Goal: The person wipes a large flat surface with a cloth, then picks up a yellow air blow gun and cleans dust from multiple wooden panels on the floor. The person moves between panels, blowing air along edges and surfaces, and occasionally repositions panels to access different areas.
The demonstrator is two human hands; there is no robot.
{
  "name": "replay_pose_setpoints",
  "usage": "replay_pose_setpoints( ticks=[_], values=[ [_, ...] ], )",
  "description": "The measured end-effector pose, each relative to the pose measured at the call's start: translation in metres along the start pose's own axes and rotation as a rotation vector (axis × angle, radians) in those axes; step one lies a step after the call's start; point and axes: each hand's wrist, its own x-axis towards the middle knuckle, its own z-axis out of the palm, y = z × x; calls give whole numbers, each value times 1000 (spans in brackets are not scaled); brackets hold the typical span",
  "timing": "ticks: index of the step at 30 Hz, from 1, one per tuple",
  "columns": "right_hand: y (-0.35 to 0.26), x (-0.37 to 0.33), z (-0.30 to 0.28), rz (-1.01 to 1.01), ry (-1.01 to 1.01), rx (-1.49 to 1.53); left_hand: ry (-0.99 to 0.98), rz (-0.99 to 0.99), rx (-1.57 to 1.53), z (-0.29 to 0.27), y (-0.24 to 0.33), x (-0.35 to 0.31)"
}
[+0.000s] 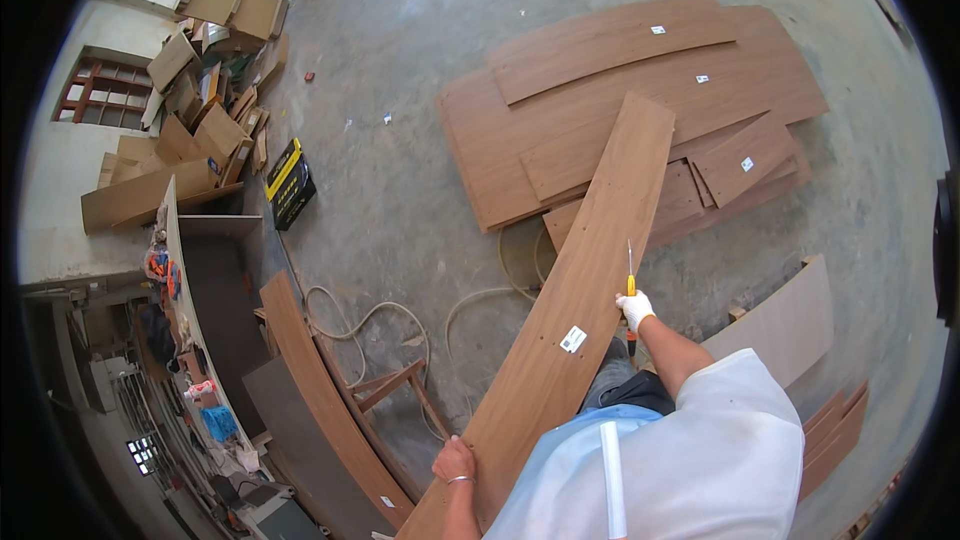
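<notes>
A long brown wooden board [560,325] with a small white label runs diagonally in front of me, its far end over a stack of panels. My left hand [455,461], bare with a band at the wrist, grips the board's left edge near its close end. In a white glove, my right hand [635,311] is closed around a screwdriver [631,286] with a yellow and orange handle. The screwdriver's thin shaft points away from me. That hand is right at the board's right edge; whether it also grips the board I cannot tell.
Several brown panels [790,55] lie stacked on the concrete floor ahead. At left stand upright panels [315,440], a wooden frame [390,383] and a loose hose [400,306]. A black-yellow box [290,185] and a cardboard pile [215,135] are farther off. A grey panel [785,325] leans right.
</notes>
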Motion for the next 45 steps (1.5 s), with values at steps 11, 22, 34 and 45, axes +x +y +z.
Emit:
replay_pose_setpoints(
  ticks=[11, 22, 34, 45],
  values=[
    [-17, -50, 25, 26, -140, -26, 54, -91, -35, 4, -44, -36],
    [-46, -162, 115, -124, -392, -167, 253, -273, -233, 29, -159, -110],
    [61, -494, 264, -256, -537, -356, 251, -676, -462, 50, -462, -294],
    [174, -585, 460, -419, -702, -613, 180, -1025, -598, 181, -588, -337]
  ],
)
